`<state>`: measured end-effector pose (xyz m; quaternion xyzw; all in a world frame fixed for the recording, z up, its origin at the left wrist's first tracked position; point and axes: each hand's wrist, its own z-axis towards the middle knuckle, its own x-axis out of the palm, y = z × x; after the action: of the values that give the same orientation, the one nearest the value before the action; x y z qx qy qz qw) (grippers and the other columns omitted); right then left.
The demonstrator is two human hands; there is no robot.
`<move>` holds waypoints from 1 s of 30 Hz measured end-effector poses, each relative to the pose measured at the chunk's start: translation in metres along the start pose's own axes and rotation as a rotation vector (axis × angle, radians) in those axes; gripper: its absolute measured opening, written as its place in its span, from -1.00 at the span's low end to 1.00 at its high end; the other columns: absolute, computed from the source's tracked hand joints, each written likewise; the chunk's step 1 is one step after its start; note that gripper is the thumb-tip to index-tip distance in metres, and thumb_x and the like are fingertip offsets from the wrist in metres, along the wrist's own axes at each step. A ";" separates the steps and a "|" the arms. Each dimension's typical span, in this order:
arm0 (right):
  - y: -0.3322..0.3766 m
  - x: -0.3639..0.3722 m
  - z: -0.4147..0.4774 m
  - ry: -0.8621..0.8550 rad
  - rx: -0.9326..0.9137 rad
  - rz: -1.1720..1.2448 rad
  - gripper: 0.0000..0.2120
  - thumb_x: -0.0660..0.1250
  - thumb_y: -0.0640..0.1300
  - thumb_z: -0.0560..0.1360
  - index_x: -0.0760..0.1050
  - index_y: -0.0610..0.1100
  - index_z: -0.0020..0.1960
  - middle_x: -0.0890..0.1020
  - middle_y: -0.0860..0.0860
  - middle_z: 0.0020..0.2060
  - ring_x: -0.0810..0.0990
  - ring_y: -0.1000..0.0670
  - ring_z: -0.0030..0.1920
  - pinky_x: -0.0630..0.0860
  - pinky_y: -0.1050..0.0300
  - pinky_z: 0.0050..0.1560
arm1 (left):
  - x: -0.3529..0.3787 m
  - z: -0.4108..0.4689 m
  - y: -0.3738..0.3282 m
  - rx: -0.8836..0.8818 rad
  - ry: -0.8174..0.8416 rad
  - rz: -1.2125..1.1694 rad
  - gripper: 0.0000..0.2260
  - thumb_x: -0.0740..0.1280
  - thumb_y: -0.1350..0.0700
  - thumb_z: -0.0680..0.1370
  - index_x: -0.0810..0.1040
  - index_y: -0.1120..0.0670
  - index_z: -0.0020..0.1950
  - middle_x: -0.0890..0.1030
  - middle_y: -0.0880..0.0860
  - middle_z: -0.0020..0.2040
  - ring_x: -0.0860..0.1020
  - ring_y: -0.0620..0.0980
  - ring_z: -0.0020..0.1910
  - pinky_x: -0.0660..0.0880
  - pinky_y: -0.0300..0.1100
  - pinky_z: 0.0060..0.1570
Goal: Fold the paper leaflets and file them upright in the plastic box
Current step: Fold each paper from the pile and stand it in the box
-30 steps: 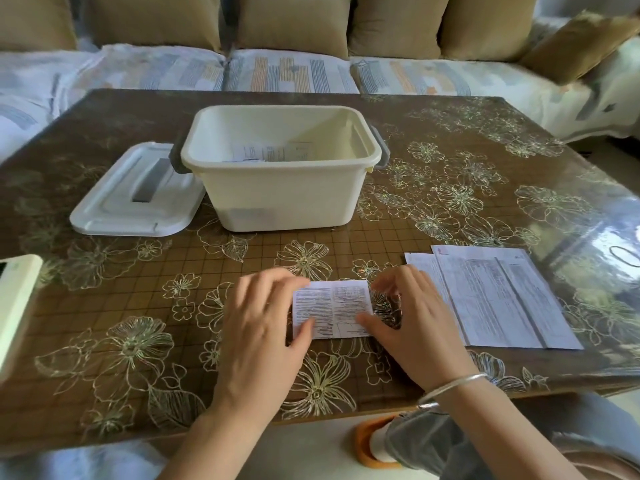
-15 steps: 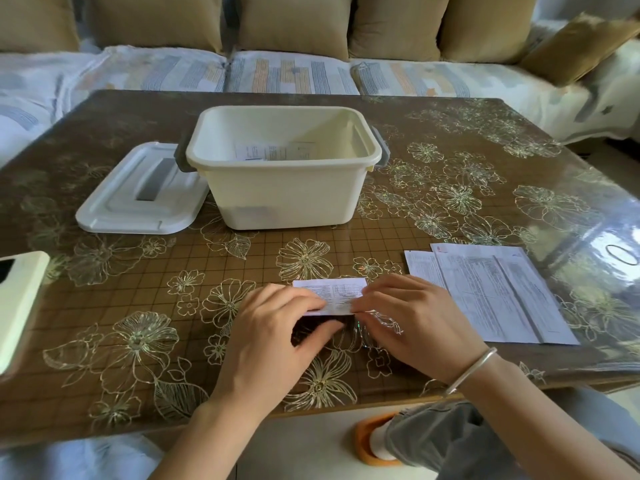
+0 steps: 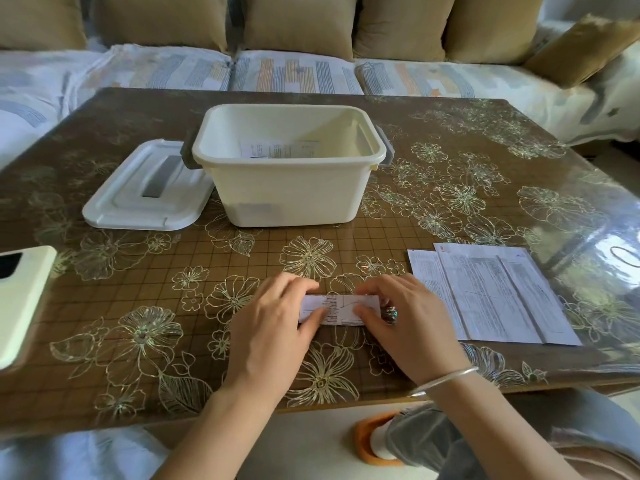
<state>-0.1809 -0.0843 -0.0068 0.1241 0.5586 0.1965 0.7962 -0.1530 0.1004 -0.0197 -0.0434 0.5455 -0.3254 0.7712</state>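
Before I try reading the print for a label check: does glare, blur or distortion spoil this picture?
Head view: window glare whitens the table at right; mild wide-angle stretch toward the corners; the folded leaflet is sharp, its print too small to read.

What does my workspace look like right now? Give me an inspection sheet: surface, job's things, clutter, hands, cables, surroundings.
Surface: glossy brown floral table, glare at the right.
Job's things: folded leaflet flat between the hands; unfolded leaflets stacked to its right; plastic box open, filed leaflets inside; lid lying left of it.
Clutter: phone at the table's left edge.
Hands: left hand and right hand each hold one end of the folded leaflet.
Cables: nothing seen.
Surroundings: sofa with cushions behind the table.
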 end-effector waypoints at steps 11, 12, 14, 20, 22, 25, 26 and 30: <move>0.016 -0.019 0.030 0.440 0.178 -0.240 -0.48 0.42 0.23 0.36 0.41 0.02 0.20 0.49 0.06 0.10 0.45 0.03 0.11 0.42 0.17 0.05 | 0.001 -0.002 -0.002 0.113 -0.031 -0.040 -0.90 0.50 0.18 0.42 0.62 0.05 -0.12 0.56 -0.09 -0.15 0.52 -0.09 -0.15 0.54 -0.15 -0.36; 0.018 -0.021 0.035 0.490 0.188 -0.253 -0.46 0.43 0.23 0.35 0.40 -0.01 0.20 0.51 0.04 0.10 0.46 0.01 0.10 0.42 0.15 0.06 | 0.002 -0.002 0.000 0.107 -0.022 -0.065 -0.90 0.49 0.18 0.43 0.63 0.05 -0.11 0.56 -0.10 -0.14 0.52 -0.09 -0.14 0.55 -0.13 -0.33; 0.022 -0.026 0.044 0.588 0.215 -0.260 -0.43 0.44 0.21 0.35 0.39 -0.07 0.21 0.54 0.02 0.09 0.48 -0.01 0.07 0.43 0.13 0.04 | 0.002 -0.002 0.002 0.076 -0.008 -0.114 -0.90 0.49 0.16 0.43 0.66 0.02 -0.09 0.56 -0.13 -0.14 0.52 -0.12 -0.15 0.54 -0.15 -0.29; 0.020 -0.028 0.059 0.705 0.206 -0.266 -0.54 0.47 0.22 0.32 0.58 -0.11 0.02 0.61 0.01 -0.12 0.56 -0.01 -0.09 0.48 0.16 -0.14 | 0.001 0.001 0.002 -0.008 0.027 -0.187 -0.90 0.47 -0.01 0.42 0.70 -0.13 -0.07 0.55 -0.20 -0.17 0.53 -0.19 -0.21 0.51 -0.22 -0.35; 0.017 -0.025 0.054 0.660 0.193 -0.297 -0.54 0.44 0.25 0.33 0.57 -0.11 -0.02 0.60 0.01 -0.16 0.56 -0.01 -0.13 0.46 0.16 -0.20 | -0.001 0.003 0.000 -0.010 0.048 -0.164 -0.84 0.38 -0.11 0.42 0.69 -0.16 -0.06 0.55 -0.21 -0.16 0.52 -0.21 -0.19 0.47 -0.29 -0.36; 0.013 -0.023 0.042 0.539 0.192 -0.232 -0.63 0.44 0.24 0.34 0.53 -0.06 -0.18 0.55 0.06 -0.30 0.50 0.03 -0.27 0.38 0.20 -0.34 | -0.001 0.005 -0.001 -0.003 0.086 -0.126 -0.78 0.34 -0.15 0.39 0.67 -0.17 -0.03 0.53 -0.22 -0.14 0.49 -0.23 -0.15 0.37 -0.41 -0.35; 0.012 -0.024 0.039 0.495 0.206 -0.159 -0.65 0.43 0.23 0.35 0.50 -0.05 -0.24 0.53 0.08 -0.36 0.47 0.06 -0.33 0.34 0.23 -0.39 | -0.001 0.005 -0.002 -0.001 0.099 -0.122 -0.77 0.34 -0.16 0.39 0.66 -0.17 -0.01 0.52 -0.23 -0.14 0.48 -0.24 -0.14 0.33 -0.44 -0.34; 0.015 -0.029 0.024 0.326 0.261 0.269 -0.59 0.20 0.35 0.37 0.55 0.03 -0.34 0.57 0.07 -0.45 0.45 0.08 -0.46 0.31 0.34 -0.41 | -0.002 0.005 -0.002 0.018 0.113 -0.108 -0.74 0.31 -0.19 0.39 0.64 -0.14 0.00 0.51 -0.22 -0.13 0.44 -0.24 -0.15 0.24 -0.47 -0.35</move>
<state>-0.1693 -0.0836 0.0323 0.2657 0.6788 0.2446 0.6393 -0.1496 0.0984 -0.0150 -0.0474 0.5819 -0.3731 0.7210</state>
